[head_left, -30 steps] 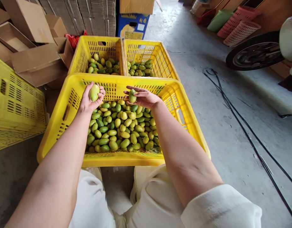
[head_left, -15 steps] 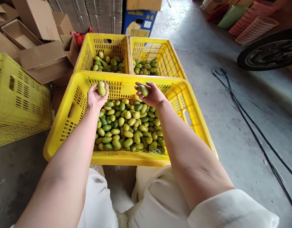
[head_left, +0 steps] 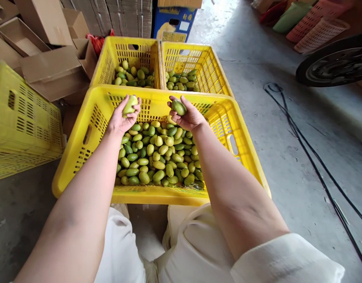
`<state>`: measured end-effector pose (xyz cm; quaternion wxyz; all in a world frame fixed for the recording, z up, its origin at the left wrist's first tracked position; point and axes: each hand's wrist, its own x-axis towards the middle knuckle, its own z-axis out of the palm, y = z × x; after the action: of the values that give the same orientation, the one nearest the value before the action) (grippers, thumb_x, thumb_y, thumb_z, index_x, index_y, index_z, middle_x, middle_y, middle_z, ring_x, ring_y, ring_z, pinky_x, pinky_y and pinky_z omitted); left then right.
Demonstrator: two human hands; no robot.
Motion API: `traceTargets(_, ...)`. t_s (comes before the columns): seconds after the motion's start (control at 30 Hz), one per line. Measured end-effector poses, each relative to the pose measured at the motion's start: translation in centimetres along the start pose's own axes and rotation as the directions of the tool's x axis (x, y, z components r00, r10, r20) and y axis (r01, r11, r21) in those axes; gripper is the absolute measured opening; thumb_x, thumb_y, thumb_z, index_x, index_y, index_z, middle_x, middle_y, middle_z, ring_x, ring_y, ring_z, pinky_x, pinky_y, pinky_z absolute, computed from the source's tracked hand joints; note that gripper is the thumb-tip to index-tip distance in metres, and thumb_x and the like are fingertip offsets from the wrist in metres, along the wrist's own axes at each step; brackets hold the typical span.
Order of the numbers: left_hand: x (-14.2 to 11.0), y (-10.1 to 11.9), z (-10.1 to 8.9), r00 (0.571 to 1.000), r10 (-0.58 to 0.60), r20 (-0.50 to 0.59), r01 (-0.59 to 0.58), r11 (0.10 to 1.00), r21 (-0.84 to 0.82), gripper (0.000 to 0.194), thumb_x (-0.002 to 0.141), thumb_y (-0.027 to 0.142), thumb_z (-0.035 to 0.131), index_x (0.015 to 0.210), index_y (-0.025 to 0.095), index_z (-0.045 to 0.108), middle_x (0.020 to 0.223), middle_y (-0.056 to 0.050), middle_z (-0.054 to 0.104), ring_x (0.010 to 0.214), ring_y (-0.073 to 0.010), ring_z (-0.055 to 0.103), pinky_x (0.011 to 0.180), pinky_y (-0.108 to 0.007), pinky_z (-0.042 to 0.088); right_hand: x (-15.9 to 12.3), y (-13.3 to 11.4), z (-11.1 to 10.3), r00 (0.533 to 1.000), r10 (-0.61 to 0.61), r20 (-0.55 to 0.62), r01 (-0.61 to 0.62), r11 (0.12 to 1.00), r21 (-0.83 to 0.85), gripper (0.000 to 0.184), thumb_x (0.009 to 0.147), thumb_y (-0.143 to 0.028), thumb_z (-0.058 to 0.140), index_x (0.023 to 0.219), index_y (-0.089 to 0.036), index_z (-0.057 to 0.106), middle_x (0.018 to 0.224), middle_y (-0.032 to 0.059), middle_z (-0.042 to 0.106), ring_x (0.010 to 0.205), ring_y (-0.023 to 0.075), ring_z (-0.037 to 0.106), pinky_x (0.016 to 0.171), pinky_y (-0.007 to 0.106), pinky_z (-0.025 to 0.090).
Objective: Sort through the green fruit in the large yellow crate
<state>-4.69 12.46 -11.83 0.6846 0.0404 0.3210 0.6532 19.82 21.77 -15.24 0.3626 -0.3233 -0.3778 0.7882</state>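
My left hand [head_left: 125, 114] holds a pale yellow-green oval fruit [head_left: 130, 106], its fingers curled round the lower side. In my right hand [head_left: 189, 114] a darker green oval fruit [head_left: 178, 107] rests between thumb and fingers. Both hands are raised over the far part of a large yellow crate [head_left: 161, 195]. Beneath them, a heap of green and yellowish fruit [head_left: 159, 157] covers the crate's floor. Just beyond stand two more yellow crates, the left one [head_left: 125, 41] and the right one [head_left: 218, 74], each with similar fruit at the bottom.
Another yellow crate [head_left: 30, 114] stands at the left. Behind it are open cardboard boxes [head_left: 51, 70] in a pile. A blue printed box [head_left: 175, 25] sits past the far crates. To the right, a black cable [head_left: 304, 145] runs over the concrete floor near a wheel [head_left: 334, 63].
My left hand has turned and shifted slightly right and up, tilting its fruit. My right hand has turned its fruit a little, staying almost in place. Both fruits are still held.
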Motion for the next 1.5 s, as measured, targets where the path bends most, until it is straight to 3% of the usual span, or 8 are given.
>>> traceTargets(0.2,0.4,-0.9,0.5,0.992,0.102,0.070,-0.104,0.994,0.018,0.042,0.113,0.024,0.035,0.131,0.020,0.072,0.126,-0.014,0.077,0.103,-0.0197,0.078,0.066,-0.020,0.061,0.4,0.1,-0.5,1.000,-0.020,0.015,0.020,1.000,-0.006,0.020,0.101,-0.037,0.067,0.117,-0.027,0.070,0.106,0.0018,0.078,0.093,0.0180,0.072,0.068,0.025,0.063)
traceTargets(0.4,0.5,-0.4,-0.1,0.964,0.265,0.037,-0.265,0.964,-0.001,0.037,0.113,0.033,0.044,0.133,0.026,0.074,0.118,-0.011,0.078,0.118,-0.0207,0.074,0.092,-0.027,0.065,0.2,0.4,-1.2,0.999,-0.017,0.028,0.015,0.998,0.064,0.023,0.090,-0.024,0.077,0.112,-0.022,0.071,0.088,0.0004,0.074,0.086,0.0159,0.072,0.085,0.028,0.067)
traceTargets(0.57,0.8,-0.3,-0.3,0.964,0.256,0.066,-0.257,0.966,0.012,0.032,0.111,0.046,0.056,0.123,0.026,0.077,0.108,-0.011,0.077,0.111,-0.0208,0.075,0.082,-0.024,0.064,0.4,0.4,-0.9,0.999,0.029,0.032,-0.033,0.988,0.148,0.012,0.093,-0.019,0.075,0.102,-0.022,0.068,0.095,0.0015,0.075,0.078,0.0111,0.068,0.065,0.018,0.061)
traceTargets(0.73,1.3,-0.9,-0.5,0.978,0.205,-0.033,-0.206,0.978,-0.029,0.031,0.113,0.044,0.052,0.100,0.025,0.073,0.084,-0.004,0.073,0.089,-0.0155,0.077,0.070,-0.020,0.057,0.0,-0.3,-0.7,0.998,0.051,0.021,-0.053,0.992,0.114,0.016,0.094,-0.023,0.079,0.102,-0.024,0.066,0.091,-0.0034,0.071,0.052,0.0048,0.043,0.038,0.013,0.035)
traceTargets(0.9,1.2,-1.0,-0.7,0.988,0.152,0.008,-0.149,0.976,-0.161,0.029,0.110,0.034,0.047,0.122,0.021,0.070,0.081,-0.004,0.070,0.071,-0.0156,0.072,0.069,-0.025,0.062,-1.1,-0.7,0.4,0.999,0.027,-0.016,-0.027,0.999,0.026,0.025,0.095,-0.043,0.078,0.115,-0.031,0.069,0.093,-0.0029,0.073,0.067,0.0120,0.063,0.049,0.017,0.047)
traceTargets(1.17,0.2,-0.9,0.5,0.991,0.120,0.066,-0.114,0.990,-0.080,0.033,0.112,0.029,0.046,0.137,0.024,0.067,0.106,-0.009,0.077,0.082,-0.0150,0.075,0.067,-0.020,0.062,-1.3,-0.4,1.4,0.990,0.022,0.136,-0.030,0.998,0.054,0.051,0.081,-0.019,0.084,0.127,-0.032,0.066,0.105,-0.0041,0.075,0.091,0.0149,0.076,0.070,0.025,0.066)
traceTargets(1.33,-0.1,-1.0,1.3,1.000,0.008,-0.004,-0.008,0.998,-0.063,0.021,0.113,0.028,0.053,0.104,0.021,0.071,0.082,-0.001,0.067,0.057,-0.0034,0.060,0.050,-0.007,0.048,-0.4,0.1,1.0,0.997,0.067,0.033,-0.070,0.993,0.099,0.028,0.083,-0.023,0.087,0.096,-0.024,0.063,0.083,-0.0024,0.067,0.068,0.0106,0.063,0.047,0.015,0.051)
traceTargets(1.5,0.0,-0.9,1.6,0.989,-0.145,-0.006,0.145,0.989,0.013,0.013,0.109,0.026,0.064,0.100,0.018,0.070,0.078,0.000,0.067,0.050,-0.0023,0.058,0.042,-0.007,0.042,-0.4,0.0,0.7,0.997,0.069,-0.029,-0.065,0.989,0.136,0.036,0.082,-0.017,0.089,0.085,-0.023,0.053,0.076,-0.0052,0.061,0.060,0.0073,0.054,0.045,0.015,0.041)
